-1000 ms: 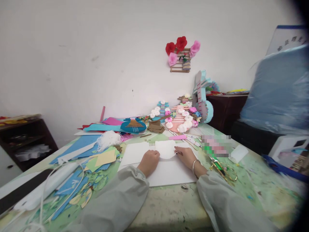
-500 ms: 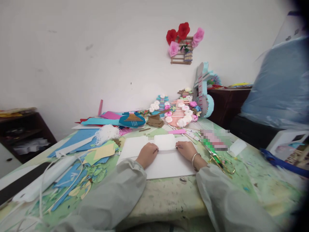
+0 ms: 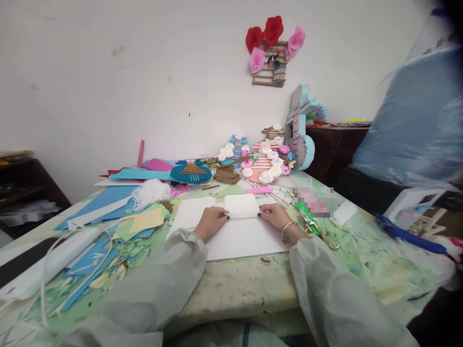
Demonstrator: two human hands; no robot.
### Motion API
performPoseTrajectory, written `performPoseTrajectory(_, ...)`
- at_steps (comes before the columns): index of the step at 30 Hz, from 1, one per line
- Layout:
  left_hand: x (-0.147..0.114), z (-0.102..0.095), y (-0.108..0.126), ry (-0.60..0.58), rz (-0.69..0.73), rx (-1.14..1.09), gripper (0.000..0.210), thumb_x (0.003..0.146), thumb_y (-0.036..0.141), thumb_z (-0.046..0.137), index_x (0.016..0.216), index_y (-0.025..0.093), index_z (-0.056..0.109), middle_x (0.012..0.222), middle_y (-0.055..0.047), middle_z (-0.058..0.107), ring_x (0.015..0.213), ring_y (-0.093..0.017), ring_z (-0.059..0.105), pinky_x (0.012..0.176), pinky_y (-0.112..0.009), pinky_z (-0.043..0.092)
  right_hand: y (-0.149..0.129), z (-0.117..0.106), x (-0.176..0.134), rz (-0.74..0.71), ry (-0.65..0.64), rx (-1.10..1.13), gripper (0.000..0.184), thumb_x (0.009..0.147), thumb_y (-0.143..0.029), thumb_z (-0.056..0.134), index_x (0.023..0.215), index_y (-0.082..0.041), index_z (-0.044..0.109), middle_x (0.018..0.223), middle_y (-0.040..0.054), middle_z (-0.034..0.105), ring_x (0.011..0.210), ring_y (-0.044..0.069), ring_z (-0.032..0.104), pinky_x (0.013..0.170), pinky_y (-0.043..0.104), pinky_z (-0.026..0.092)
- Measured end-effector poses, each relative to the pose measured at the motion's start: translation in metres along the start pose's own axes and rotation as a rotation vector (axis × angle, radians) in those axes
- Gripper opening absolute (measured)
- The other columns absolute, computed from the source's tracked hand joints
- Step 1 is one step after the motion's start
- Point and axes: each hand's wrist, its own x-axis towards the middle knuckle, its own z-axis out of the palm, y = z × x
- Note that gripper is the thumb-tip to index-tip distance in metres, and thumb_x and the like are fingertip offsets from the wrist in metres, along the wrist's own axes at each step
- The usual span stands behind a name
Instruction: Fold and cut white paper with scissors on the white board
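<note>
On the tabletop (image 3: 249, 284), near its front edge, lies a white sheet (image 3: 246, 238), and over it your left hand (image 3: 211, 221) and right hand (image 3: 275, 218), each in a narrow grip, pinch opposite ends of a small white paper's (image 3: 240, 202) near edge. Gold-handled scissors (image 3: 327, 236) lie just beyond your bracelet (image 3: 285, 232); farther back at upper right, marks on a white panel (image 3: 432, 34) are too blurred to read.

Faces a pale, smudged wall (image 3: 144, 72) behind the far edge of the table (image 3: 249, 279). Holds a slatted wooden rack (image 3: 268, 85) with red and pink flowers (image 3: 273, 30) hung there. Has a dark open-shelved cabinet (image 3: 41, 176) past the left edge, a brown cabinet (image 3: 338, 144) and a blue plastic-covered bulk (image 3: 412, 120) past the far right corner. Looks evenly lit.
</note>
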Motion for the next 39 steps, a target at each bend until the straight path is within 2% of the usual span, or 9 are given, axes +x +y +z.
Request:
performPoseTrajectory(4,0.002,-0.001,-0.002,-0.013,-0.045,-0.079,0.013,0.071,0.025,0.06,0.075,0.018,0.071,0.088,-0.002,0.073,0.075,-0.017,0.064,0.075,-0.027,0.048,0.001,0.001,0.002,0.048,0.014,0.027,0.011,0.073,-0.025,0.061,0.073,-0.019,0.07,0.103,0.0053,0.07,0.098,0.02,0.063,0.087,0.028,0.043)
performPoseTrajectory(11,0.004,-0.001,-0.003,-0.026,-0.041,-0.082,0.023,0.078,0.033,0.052,0.07,0.018,0.067,0.076,-0.002,0.07,0.071,-0.017,0.062,0.072,-0.027,0.045,-0.001,0.003,0.003,0.071,0.025,-0.02,0.013,0.074,-0.024,0.059,0.065,-0.017,0.065,0.108,0.0067,0.068,0.096,0.019,0.063,0.083,0.026,0.042)
performPoseTrajectory(17,0.008,0.008,-0.008,0.027,0.02,0.007,0.014,0.076,0.021,0.053,0.064,0.017,0.056,0.094,-0.007,0.064,0.09,-0.018,0.059,0.084,-0.031,0.045,-0.006,0.004,0.004,0.05,0.048,-0.118,0.013,0.074,-0.021,0.059,0.062,-0.016,0.063,0.105,0.0091,0.067,0.096,0.02,0.06,0.085,0.028,0.038)
performPoseTrajectory(21,0.009,0.014,-0.01,0.003,-0.006,0.059,0.016,0.078,0.019,0.051,0.063,0.017,0.051,0.099,-0.008,0.058,0.094,-0.018,0.057,0.089,-0.032,0.044,-0.007,0.006,0.004,0.035,0.071,-0.188,0.013,0.073,-0.019,0.06,0.061,-0.015,0.061,0.094,0.01,0.066,0.099,0.021,0.055,0.09,0.03,0.033)
performPoseTrajectory(26,0.007,0.014,-0.005,-0.003,-0.042,0.089,0.015,0.078,0.019,0.052,0.064,0.017,0.05,0.101,-0.008,0.055,0.097,-0.018,0.057,0.09,-0.032,0.043,-0.006,0.008,0.005,0.041,0.078,-0.232,0.012,0.073,-0.018,0.06,0.063,-0.015,0.063,0.088,0.0083,0.064,0.095,0.019,0.055,0.088,0.029,0.033)
performPoseTrajectory(39,0.008,0.012,-0.005,-0.03,-0.058,0.111,0.018,0.08,0.018,0.05,0.063,0.017,0.049,0.101,-0.008,0.053,0.1,-0.019,0.055,0.092,-0.031,0.041,-0.007,0.009,0.005,0.019,0.082,-0.285,0.008,0.073,-0.017,0.059,0.067,-0.014,0.063,0.09,0.008,0.063,0.092,0.019,0.053,0.084,0.028,0.033)
